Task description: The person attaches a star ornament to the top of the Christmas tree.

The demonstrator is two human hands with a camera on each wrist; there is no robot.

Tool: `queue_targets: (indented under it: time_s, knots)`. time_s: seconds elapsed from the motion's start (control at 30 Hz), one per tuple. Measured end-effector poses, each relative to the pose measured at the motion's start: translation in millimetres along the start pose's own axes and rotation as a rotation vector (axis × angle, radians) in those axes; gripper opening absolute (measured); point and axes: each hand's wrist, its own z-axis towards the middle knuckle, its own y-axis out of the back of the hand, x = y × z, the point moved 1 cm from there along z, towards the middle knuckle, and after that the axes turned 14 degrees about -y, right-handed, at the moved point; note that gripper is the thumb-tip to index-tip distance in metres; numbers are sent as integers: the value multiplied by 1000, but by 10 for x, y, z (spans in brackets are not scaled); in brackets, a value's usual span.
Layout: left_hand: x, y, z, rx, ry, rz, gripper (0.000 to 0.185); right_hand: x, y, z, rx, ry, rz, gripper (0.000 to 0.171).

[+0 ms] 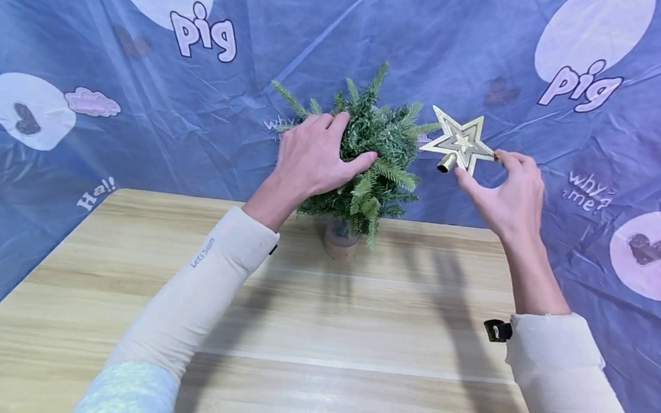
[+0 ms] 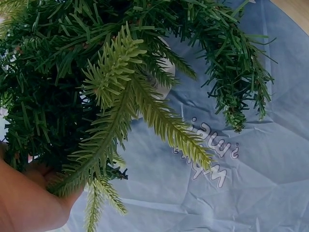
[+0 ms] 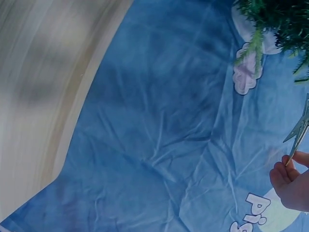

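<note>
The left hand (image 1: 311,158) is curling its fingers and thumb round the foliage of the small artificial Christmas tree (image 1: 376,155), steadying it on the wooden table (image 1: 311,332). To its right, the right hand (image 1: 507,192) is pinching the gold star topper (image 1: 459,142) by one point between thumb and fingertips, its hollow socket facing down beside the treetop. Seating it well probably means lining the socket over the top sprig. The tree is standing in a small brown pot (image 1: 341,240); what else is in the pot is hidden.
</note>
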Motion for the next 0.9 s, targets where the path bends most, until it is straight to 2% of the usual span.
queue_targets:
  time_s: [0.57, 0.9]
  knots:
    - [17, 8, -4, -16, -12, 8, 92, 243, -35, 45, -1, -18, 39, 82]
    - [-1, 14, 6, 14, -7, 13, 95, 385, -36, 132, 3, -18, 17, 84]
